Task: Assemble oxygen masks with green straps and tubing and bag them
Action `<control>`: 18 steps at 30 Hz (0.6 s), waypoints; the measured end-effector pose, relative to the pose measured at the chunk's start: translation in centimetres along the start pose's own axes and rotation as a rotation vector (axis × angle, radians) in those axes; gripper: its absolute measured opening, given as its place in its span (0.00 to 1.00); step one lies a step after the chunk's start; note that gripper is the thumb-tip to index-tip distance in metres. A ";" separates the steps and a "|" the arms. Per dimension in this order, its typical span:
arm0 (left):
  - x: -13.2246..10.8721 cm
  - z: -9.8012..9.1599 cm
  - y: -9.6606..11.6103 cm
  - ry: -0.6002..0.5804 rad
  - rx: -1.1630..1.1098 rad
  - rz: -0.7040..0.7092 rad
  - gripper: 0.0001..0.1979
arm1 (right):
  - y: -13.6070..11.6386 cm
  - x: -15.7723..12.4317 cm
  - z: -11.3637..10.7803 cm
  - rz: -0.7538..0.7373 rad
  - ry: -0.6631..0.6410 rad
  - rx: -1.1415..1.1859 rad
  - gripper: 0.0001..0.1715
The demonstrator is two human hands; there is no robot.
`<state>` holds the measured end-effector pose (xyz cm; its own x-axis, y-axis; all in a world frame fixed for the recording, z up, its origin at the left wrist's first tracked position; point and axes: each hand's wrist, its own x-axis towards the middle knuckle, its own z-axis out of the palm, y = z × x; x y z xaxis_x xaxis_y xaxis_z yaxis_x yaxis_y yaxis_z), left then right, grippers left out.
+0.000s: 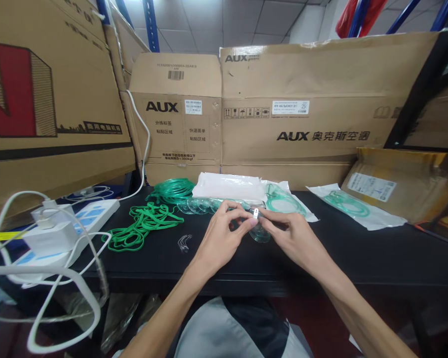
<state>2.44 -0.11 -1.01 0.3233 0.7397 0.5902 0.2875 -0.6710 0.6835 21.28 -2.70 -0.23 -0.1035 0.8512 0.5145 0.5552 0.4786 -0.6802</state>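
Fingertips drawn close, our left hand [224,231] and right hand [294,234] pinch a small pale strip [256,214] by a clear plastic mask [260,235], over the black table [343,256].

"How is the left hand [224,231] set?"

"Fingers curled, its left thumb [246,227] reaching toward the bent forefinger in a tight pinch, with a small rounded gap behind the tips."

"And the right hand [289,231]?"

"Just beside the left one, facing it. Its thumb and forefinger are pinched too, pointing at the left fingertips, knuckles raised."

"Do the tips touch across?"

"They're very near; I can't tell whether they touch."

"The arms?"

"Both bare. The left forearm [168,303] slopes down and outward behind its hand, and the right forearm [353,306] mirrors it, so they spread apart toward the body."
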 end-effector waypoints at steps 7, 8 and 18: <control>0.0 0.0 0.0 -0.028 -0.010 0.053 0.08 | 0.3 0.2 -0.1 0.050 -0.009 0.049 0.23; 0.0 -0.1 0.0 -0.028 0.003 0.065 0.08 | 0.4 0.3 -0.2 0.057 -0.017 0.045 0.22; -0.1 -1.4 -0.2 -0.200 0.164 0.186 0.14 | 0.3 0.5 -0.9 0.042 -0.221 0.037 0.21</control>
<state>1.13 0.00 -0.59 0.5500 0.5899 0.5912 0.3432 -0.8050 0.4839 22.15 -2.31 0.28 -0.2619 0.8949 0.3613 0.5321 0.4462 -0.7195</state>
